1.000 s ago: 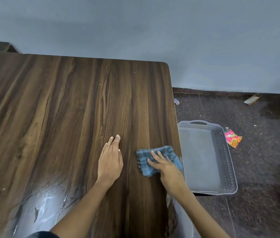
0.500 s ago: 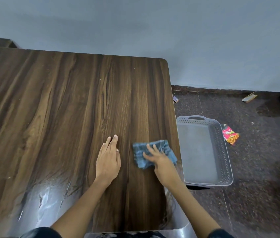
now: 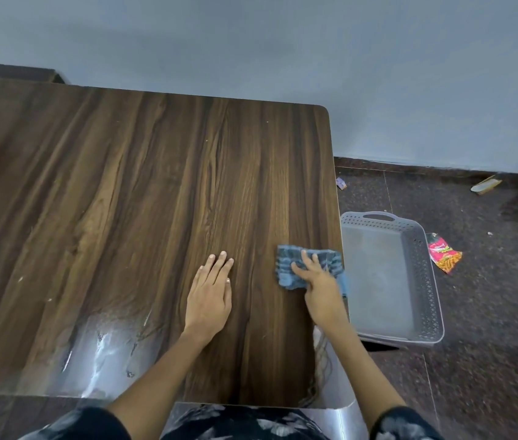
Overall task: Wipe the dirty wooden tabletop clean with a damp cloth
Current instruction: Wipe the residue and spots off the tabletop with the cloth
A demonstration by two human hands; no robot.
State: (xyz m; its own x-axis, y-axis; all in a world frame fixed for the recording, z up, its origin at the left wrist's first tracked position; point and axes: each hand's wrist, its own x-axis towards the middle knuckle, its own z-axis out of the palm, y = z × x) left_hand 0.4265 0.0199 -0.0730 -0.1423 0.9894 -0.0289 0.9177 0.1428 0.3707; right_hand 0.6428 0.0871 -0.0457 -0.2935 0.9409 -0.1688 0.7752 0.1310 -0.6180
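Nearest me: dark patterned sleeves at the bottom edge, both forearms reaching up over the near edge of the table. A wet, shiny patch sat on the near-left part of the wood, with a few pale specks further left.

My left hand lay palm-down and flat on the tabletop, fingers straight and held close together, holding nothing.

My right hand pressed down on the cloth, fingers spread a little and lying over its top rather than curled round it. The cloth was blue, crumpled, and sat on the wood right at the table's right edge, level with the left hand; its right end hung just past that edge. The two hands were apart, bare wood between them.

Beside the table on the floor: a grey plastic tray with perforated walls and a handle at its far end, close alongside the table edge. A red snack wrapper lay just right of the tray. Further out, a small scrap near the table's right side and a pale piece of litter by the base of the wall.

The table's far right corner was rounded, close to the grey wall.
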